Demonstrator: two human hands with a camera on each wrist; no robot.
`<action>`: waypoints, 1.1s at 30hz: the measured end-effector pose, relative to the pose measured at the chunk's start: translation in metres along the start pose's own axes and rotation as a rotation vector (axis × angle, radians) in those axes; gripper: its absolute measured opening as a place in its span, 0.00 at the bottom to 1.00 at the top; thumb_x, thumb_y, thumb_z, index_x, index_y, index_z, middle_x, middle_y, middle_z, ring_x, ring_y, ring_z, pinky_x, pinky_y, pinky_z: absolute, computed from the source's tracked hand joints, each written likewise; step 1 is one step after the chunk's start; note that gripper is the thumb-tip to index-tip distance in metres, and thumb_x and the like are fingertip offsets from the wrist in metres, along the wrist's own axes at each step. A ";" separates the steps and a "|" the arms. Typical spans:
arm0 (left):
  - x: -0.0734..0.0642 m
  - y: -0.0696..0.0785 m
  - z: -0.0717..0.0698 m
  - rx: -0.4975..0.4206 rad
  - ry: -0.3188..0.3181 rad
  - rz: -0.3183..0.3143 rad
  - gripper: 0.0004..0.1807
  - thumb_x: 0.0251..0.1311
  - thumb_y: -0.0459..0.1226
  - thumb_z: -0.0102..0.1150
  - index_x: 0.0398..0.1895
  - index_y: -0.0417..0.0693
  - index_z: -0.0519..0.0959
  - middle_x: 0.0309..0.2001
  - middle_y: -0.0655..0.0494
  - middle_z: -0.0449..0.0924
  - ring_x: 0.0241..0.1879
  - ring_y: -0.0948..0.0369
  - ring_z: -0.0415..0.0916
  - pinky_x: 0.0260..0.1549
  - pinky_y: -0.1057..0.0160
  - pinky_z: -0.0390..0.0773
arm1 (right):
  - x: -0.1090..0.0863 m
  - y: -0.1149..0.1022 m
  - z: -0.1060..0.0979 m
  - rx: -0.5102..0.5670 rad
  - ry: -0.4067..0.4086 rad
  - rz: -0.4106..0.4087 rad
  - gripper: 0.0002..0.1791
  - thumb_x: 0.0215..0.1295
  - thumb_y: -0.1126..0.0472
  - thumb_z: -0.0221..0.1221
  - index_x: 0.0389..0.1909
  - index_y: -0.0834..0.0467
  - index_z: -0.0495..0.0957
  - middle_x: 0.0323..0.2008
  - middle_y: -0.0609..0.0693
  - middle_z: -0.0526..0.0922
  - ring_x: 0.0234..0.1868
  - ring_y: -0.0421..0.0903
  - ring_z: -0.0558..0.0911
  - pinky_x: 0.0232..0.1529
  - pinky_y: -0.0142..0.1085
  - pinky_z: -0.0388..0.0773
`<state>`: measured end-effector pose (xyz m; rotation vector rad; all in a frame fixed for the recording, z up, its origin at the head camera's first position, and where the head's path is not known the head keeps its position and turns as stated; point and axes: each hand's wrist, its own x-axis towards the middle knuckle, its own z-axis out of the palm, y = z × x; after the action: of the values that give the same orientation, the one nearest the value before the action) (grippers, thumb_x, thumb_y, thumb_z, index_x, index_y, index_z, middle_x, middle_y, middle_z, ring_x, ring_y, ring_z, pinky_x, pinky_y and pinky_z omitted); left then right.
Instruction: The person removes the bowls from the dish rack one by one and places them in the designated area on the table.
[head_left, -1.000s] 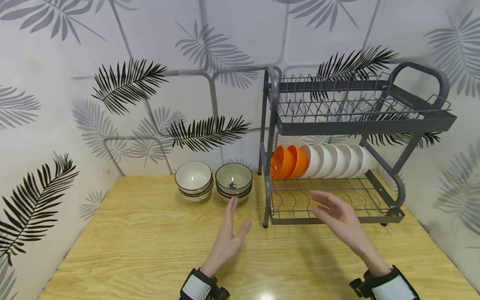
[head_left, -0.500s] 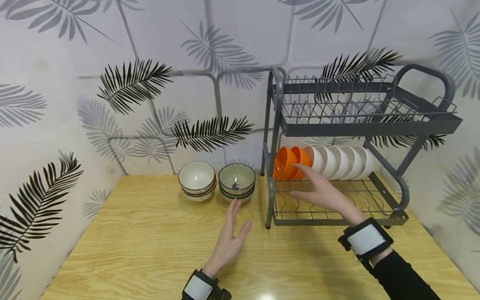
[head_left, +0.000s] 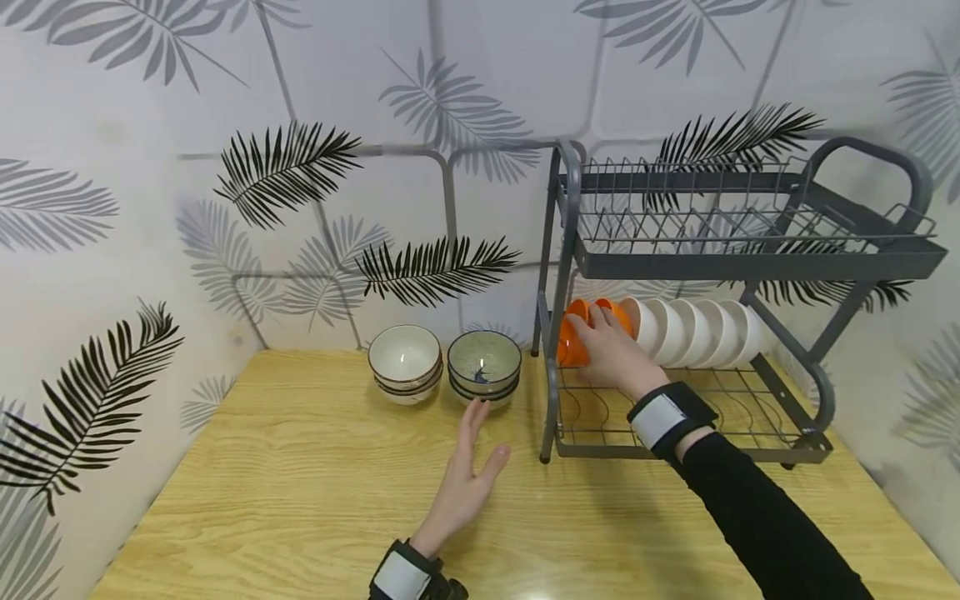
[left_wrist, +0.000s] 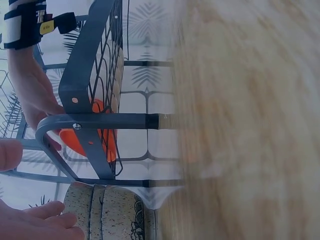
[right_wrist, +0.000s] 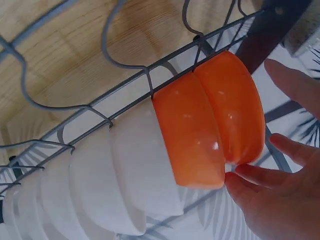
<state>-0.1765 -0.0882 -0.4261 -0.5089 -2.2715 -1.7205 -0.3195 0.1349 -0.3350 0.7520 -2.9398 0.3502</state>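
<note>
My right hand point(head_left: 611, 350) reaches into the lower shelf of the rack, at the orange bowls standing on edge. In the right wrist view its fingertips are at the gap beside the end orange bowl point(right_wrist: 235, 107), close to or touching it; the thumb point(right_wrist: 292, 85) stands apart on the other side. A second orange bowl point(right_wrist: 190, 132) leans against the first. My left hand point(head_left: 461, 483) is over the table with fingers extended and thumb spread, holding nothing. It is just in front of a stack of speckled grey-green bowls point(head_left: 484, 363).
A stack of white, dark-rimmed bowls point(head_left: 405, 360) stands left of the grey-green ones. Several white bowls point(head_left: 693, 333) line the lower shelf beside the orange pair. The dark metal rack point(head_left: 750, 265) has a wire upper tier above my right hand. A patterned wall point(head_left: 315, 75) closes the back.
My right hand has moved forward and left from in front of the rack to the orange bowls. The left hand has stayed about in place. The view has shifted slightly.
</note>
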 end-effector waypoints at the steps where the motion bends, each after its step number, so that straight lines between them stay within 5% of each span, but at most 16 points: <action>1: 0.000 0.004 -0.001 -0.002 -0.002 -0.002 0.38 0.68 0.32 0.51 0.73 0.32 0.43 0.71 0.32 0.51 0.68 0.38 0.48 0.62 0.29 0.47 | 0.002 -0.001 0.001 -0.022 -0.007 0.009 0.44 0.50 0.66 0.66 0.69 0.67 0.58 0.68 0.76 0.51 0.66 0.74 0.51 0.60 0.64 0.65; 4: -0.001 0.011 -0.002 -0.007 -0.010 -0.006 0.38 0.68 0.32 0.51 0.73 0.32 0.43 0.71 0.33 0.52 0.68 0.39 0.48 0.63 0.30 0.47 | 0.007 -0.002 0.002 -0.083 -0.005 0.014 0.42 0.50 0.66 0.67 0.67 0.67 0.62 0.68 0.76 0.52 0.64 0.73 0.56 0.55 0.62 0.71; 11: 0.002 -0.029 0.007 -0.018 -0.026 0.034 0.39 0.70 0.39 0.50 0.76 0.45 0.40 0.73 0.40 0.50 0.70 0.45 0.46 0.63 0.30 0.45 | 0.020 0.004 0.008 -0.231 -0.004 -0.024 0.36 0.47 0.63 0.72 0.58 0.68 0.73 0.68 0.72 0.56 0.66 0.72 0.54 0.59 0.62 0.67; 13: 0.002 -0.030 0.007 -0.020 -0.031 0.030 0.39 0.70 0.40 0.49 0.76 0.46 0.40 0.73 0.41 0.50 0.70 0.45 0.45 0.63 0.30 0.45 | 0.022 0.007 0.010 -0.266 -0.005 -0.052 0.30 0.45 0.63 0.73 0.52 0.67 0.78 0.67 0.70 0.61 0.66 0.72 0.54 0.61 0.63 0.64; 18: 0.003 -0.029 0.007 -0.016 -0.031 0.012 0.40 0.70 0.40 0.50 0.76 0.48 0.40 0.73 0.43 0.51 0.71 0.47 0.46 0.64 0.31 0.45 | 0.026 0.013 0.015 -0.324 0.058 -0.152 0.13 0.42 0.62 0.75 0.30 0.63 0.85 0.39 0.61 0.84 0.57 0.70 0.65 0.61 0.62 0.64; 23: 0.003 -0.028 0.006 -0.014 -0.033 0.017 0.39 0.69 0.38 0.50 0.76 0.48 0.40 0.73 0.42 0.51 0.71 0.47 0.46 0.65 0.33 0.46 | 0.029 0.016 0.016 -0.399 0.091 -0.237 0.09 0.43 0.65 0.74 0.18 0.61 0.82 0.15 0.51 0.79 0.39 0.61 0.77 0.62 0.60 0.63; 27: 0.002 -0.029 0.005 -0.011 -0.038 0.017 0.39 0.70 0.38 0.50 0.76 0.48 0.40 0.73 0.42 0.52 0.70 0.47 0.46 0.64 0.32 0.47 | 0.029 0.015 0.015 -0.493 0.096 -0.281 0.07 0.45 0.71 0.71 0.20 0.61 0.82 0.17 0.53 0.81 0.36 0.60 0.78 0.61 0.60 0.65; 33: 0.002 -0.030 0.004 -0.007 -0.037 0.016 0.40 0.70 0.41 0.50 0.76 0.46 0.40 0.73 0.41 0.52 0.70 0.47 0.47 0.64 0.32 0.47 | 0.026 0.012 0.013 -0.563 0.169 -0.254 0.07 0.48 0.76 0.66 0.26 0.62 0.85 0.31 0.61 0.85 0.53 0.73 0.68 0.53 0.59 0.74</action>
<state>-0.1905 -0.0918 -0.4525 -0.5634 -2.2809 -1.7264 -0.3490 0.1302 -0.3463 0.9260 -2.5389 -0.3967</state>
